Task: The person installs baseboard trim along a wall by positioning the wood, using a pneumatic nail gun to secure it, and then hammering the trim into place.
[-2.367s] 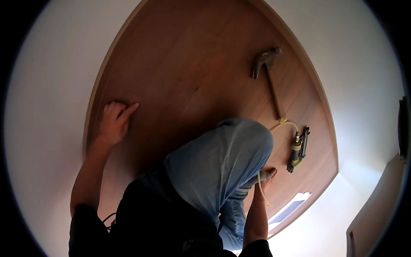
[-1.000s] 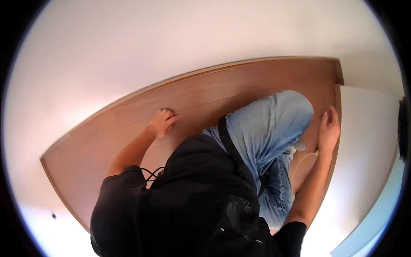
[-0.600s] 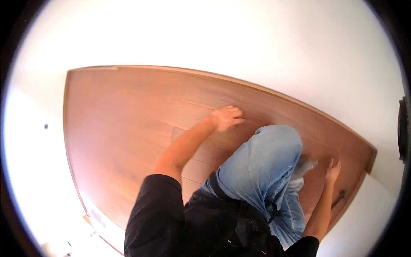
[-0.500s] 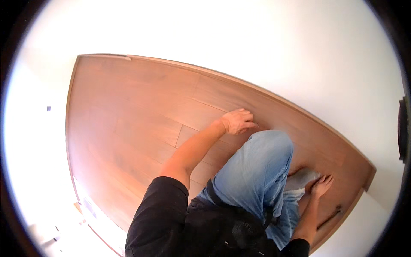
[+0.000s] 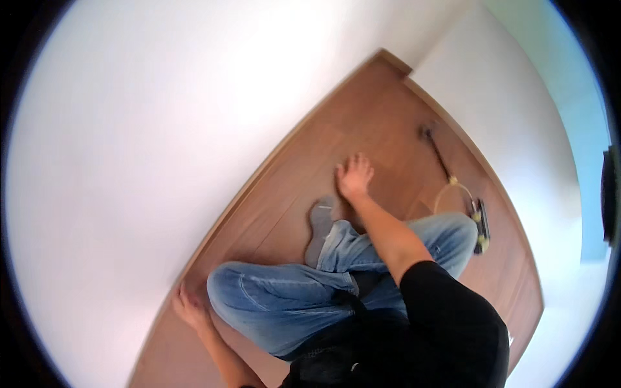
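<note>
I sit with legs bent on the brown plank floor (image 5: 284, 220). My left hand (image 5: 191, 307) is down beside my jeans knee, at the wooden edge trim (image 5: 265, 171), fingers loosely bent and apart with nothing visible in them. My right hand (image 5: 354, 176) lies open on the planks, fingers spread, above my grey-socked foot (image 5: 317, 236). To its right lies a long-handled hammer (image 5: 440, 152), blurred. Below that, a green and black pneumatic nail gun (image 5: 481, 229) with a pale hose (image 5: 445, 193) lies by my other knee, partly hidden behind it.
A white wall (image 5: 142, 129) rises along the floor's left side. A white panel (image 5: 504, 103) borders the right side, with a pale blue-green surface (image 5: 582, 149) beyond it. The trim steps at the corner near the top.
My body and view have swung round. My left hand has moved from mid-floor to the edge trim; my right hand now reaches farther forward on the planks. The hammer and nail gun show again.
</note>
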A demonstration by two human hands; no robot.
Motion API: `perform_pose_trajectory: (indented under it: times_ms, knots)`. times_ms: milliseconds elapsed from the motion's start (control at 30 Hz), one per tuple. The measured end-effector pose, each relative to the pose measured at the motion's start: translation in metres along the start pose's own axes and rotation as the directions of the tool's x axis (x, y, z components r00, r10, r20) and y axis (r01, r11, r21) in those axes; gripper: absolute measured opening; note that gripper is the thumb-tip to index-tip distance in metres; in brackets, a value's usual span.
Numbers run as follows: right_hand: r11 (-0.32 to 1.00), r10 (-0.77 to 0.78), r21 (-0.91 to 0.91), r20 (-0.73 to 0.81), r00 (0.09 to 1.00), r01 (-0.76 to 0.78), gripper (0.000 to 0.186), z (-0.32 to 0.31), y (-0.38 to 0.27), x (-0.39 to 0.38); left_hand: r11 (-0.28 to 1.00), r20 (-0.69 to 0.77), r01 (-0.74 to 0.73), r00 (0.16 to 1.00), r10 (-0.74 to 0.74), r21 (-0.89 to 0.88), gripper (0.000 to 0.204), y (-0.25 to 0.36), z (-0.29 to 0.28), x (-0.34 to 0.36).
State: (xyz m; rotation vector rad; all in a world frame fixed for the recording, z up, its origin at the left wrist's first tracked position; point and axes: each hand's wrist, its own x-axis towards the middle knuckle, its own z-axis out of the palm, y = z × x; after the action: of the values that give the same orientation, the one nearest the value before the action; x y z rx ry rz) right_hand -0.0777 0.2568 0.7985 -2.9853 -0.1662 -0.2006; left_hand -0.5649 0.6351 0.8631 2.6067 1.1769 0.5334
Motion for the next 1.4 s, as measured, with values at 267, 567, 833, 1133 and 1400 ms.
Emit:
perform_pose_trajectory:
  times_ms: [267,567,833,1133,1400]
  knots:
    - [0.972,0.046,0.23,-0.011,0.999,-0.042,0.064,-0.015,-0.078,-0.012,0.941,0.144,-0.112,0.987,0.069,0.318,0.041,-0.065,-0.051,0.028]
    - [0.868,0.002,0.497,0.013,1.0,-0.009,0.071,-0.012,-0.194,0.058,0.981,0.264,-0.038,0.964,-0.014,0.188,0.032,-0.09,-0.054,0.044]
    - [0.866,-0.091,0.489,-0.045,0.995,0.102,0.081,-0.008,-0.182,0.054,0.989,0.3,-0.099,0.952,0.063,0.106,0.027,-0.109,-0.066,0.041]
    - [0.826,-0.075,0.546,-0.139,0.987,0.14,0.078,-0.008,-0.182,0.058,0.965,0.337,-0.248,0.919,0.204,0.092,0.023,-0.116,-0.05,0.058]
    - [0.843,-0.065,0.529,-0.079,0.995,0.097,0.076,-0.003,-0.174,0.059,0.979,0.325,-0.129,0.943,0.071,0.16,0.031,-0.083,-0.046,0.055]
